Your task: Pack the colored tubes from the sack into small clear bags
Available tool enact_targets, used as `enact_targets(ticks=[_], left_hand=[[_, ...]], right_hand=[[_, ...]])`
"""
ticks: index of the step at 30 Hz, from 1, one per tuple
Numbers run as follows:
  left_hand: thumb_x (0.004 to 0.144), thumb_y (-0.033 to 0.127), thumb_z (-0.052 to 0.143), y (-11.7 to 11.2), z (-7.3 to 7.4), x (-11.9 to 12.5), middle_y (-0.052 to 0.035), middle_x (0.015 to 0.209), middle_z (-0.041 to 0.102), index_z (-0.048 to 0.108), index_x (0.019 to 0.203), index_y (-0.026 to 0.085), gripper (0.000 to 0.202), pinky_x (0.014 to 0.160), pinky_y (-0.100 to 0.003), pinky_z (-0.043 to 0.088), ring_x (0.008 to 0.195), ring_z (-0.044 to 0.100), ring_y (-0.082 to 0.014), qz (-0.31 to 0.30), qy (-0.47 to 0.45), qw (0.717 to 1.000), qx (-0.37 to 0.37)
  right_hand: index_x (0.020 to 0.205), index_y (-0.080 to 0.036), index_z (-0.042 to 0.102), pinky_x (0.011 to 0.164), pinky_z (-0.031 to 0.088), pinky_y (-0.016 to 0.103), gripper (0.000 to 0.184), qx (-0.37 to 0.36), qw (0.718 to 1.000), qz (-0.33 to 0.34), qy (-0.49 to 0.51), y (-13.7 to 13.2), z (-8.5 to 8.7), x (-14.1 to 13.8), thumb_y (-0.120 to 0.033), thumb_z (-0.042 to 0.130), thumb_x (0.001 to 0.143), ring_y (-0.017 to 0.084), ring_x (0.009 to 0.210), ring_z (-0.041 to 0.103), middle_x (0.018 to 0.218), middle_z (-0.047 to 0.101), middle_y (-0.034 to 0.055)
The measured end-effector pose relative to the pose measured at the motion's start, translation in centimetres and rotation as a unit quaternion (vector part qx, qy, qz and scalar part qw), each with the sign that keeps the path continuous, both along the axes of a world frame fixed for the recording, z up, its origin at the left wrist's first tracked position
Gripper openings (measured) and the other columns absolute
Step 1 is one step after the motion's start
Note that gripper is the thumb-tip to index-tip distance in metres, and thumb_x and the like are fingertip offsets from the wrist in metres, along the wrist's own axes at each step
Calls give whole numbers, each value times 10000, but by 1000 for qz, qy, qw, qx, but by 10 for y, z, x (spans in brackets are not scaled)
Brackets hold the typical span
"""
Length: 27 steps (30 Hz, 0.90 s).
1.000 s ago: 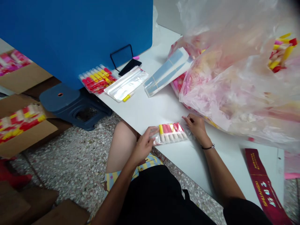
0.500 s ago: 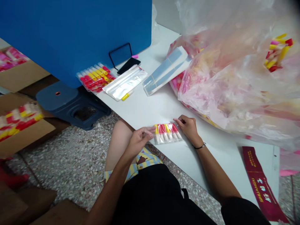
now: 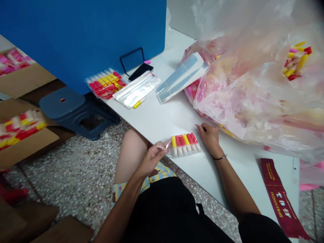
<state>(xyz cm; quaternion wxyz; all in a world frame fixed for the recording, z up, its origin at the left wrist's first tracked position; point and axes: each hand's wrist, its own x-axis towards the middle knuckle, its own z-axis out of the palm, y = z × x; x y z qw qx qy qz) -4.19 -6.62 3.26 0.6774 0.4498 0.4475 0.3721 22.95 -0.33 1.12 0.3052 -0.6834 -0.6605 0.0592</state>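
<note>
Head view: my left hand [image 3: 151, 159] is nearly closed, thumb and fingertips pinching the clear film at the left end of the pack [image 3: 184, 145]. The pack lies flat on the white table [image 3: 162, 124], between my hands, with its tubes side by side: red and yellow caps toward the far side, white ends toward me. My right hand [image 3: 210, 137] rests just beyond the pack's right end, with its fingers [image 3: 199, 127] bunched on the table; I cannot tell whether they have hold of anything.

Below my left hand is my bare knee [image 3: 131, 152]. To the right of my right hand, a red sash [image 3: 279, 199] lies on the table. Ahead of my right hand, a stack of clear sleeves [image 3: 181, 78] lies against a big plastic sack [image 3: 253, 98] of tubes. Ahead of my left hand are a loose yellow tube [image 3: 138, 104], a flat clear bag [image 3: 136, 90], and a second pack [image 3: 105, 85]. Beyond those, a phone [image 3: 140, 72] lies before a blue board [image 3: 76, 33]. Further left, off the table, a cardboard box [image 3: 25, 131] holds more tubes.
</note>
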Motion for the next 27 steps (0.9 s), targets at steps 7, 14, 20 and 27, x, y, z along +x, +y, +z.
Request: enact_targets(ticks=[7,14,20,27], left_hand=[[852,453,587,-2,24,3,-70,1103,653,556,818,219,238,1023,-349,406,1176,553,-227,-71,21,997,28],[650,411,790,-4,8,21,-137,1101,684,588,1037,143,512,930,-386,477,1024,651,-267,72,-72,986,-130],[648,346,788,5,3,26,-153,1161,664,685,805,113,299,991,-369,447,1131,599,-279,109,-16,994,-16],[755,398,714,3,-8,25,-161,1272,597,596,754,133,291,846,-368,527,1010,659,-270,61,-18,998,8]], right_hand=[[517,-207,387,519,258,270,453,21,999,-37,27,5,-1,7,-485,515,852,112,473,324,470,367,-37],[585,-188,512,541,313,261,385,-3,999,-8,49,4,2,6,-472,517,846,118,491,418,496,483,-19],[607,-184,534,448,330,241,361,-69,966,5,251,1,2,-4,-469,568,825,108,396,439,471,537,-17],[615,-177,554,435,307,235,346,-58,960,-13,273,3,-3,-7,-460,595,811,97,381,401,431,486,-41]])
